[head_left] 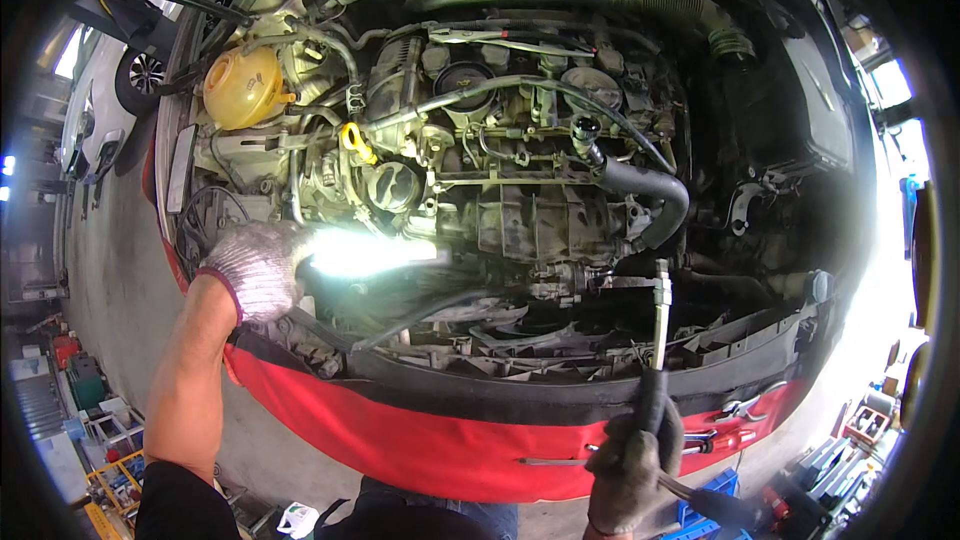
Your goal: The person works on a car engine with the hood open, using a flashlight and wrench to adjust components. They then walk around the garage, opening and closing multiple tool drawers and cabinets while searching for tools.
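Observation:
My left hand [255, 270], in a pale knitted glove, is closed around a lit work light [385, 253]. Its glare washes out the front left of the engine [530, 220]. At the lower right my right hand [632, 465], in a dark-stained glove, grips a ratchet [657, 340] by its black handle. The ratchet's silver shaft points forward, its head above the front of the engine bay; a silver piece reaches left from it, and I cannot tell whether that touches anything. A second dark-handled tool [725, 510] sticks out below the same hand, its kind unclear.
A red fender cover [400, 430] drapes over the car's front edge, with pliers [755, 402] and a red-handled screwdriver [730, 440] on it. A yellowish coolant tank [243, 88] sits far left. A thick black hose [660, 205] curves over the engine. Tools [830, 470] stand lower right.

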### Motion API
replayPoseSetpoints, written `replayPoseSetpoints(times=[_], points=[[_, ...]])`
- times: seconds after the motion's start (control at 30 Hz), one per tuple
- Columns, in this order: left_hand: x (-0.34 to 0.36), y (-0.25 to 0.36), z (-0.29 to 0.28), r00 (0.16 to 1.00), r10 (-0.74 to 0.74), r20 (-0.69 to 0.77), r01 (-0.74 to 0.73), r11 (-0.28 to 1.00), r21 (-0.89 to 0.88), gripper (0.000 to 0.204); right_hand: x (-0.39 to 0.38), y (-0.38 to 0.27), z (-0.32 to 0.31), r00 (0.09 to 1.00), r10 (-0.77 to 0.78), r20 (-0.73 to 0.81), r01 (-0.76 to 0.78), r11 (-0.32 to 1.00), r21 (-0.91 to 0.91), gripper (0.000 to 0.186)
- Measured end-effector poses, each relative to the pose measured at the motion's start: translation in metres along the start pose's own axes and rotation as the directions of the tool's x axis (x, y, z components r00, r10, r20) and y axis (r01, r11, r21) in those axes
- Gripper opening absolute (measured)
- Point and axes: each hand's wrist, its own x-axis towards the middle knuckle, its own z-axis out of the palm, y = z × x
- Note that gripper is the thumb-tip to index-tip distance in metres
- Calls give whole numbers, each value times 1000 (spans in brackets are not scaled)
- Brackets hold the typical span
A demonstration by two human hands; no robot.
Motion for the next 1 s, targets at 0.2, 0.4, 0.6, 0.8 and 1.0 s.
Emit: replayPoseSetpoints(times=[0.2,0.4,0.6,0.8,1.0], points=[[56,7,31,985,13,171,-26,997,73,52,16,24,27,977,-185,109,192,980,-50,58],[107,4,107,960,237,-148,-213,964,160,27,39,35,37,947,-227,225,259,958,-121,57],[127,13,85,986,167,-6,-166,984,59,39,50,61,25,936,-240,256,293,936,-194,67],[138,0,86,961,131,-244,-172,973,-152,47,55,38,25,963,178,204,-170,984,-57,72],[142,-2,66,960,173,-219,-144,979,145,47,74,22,19,899,291,327,-248,954,-169,63]])
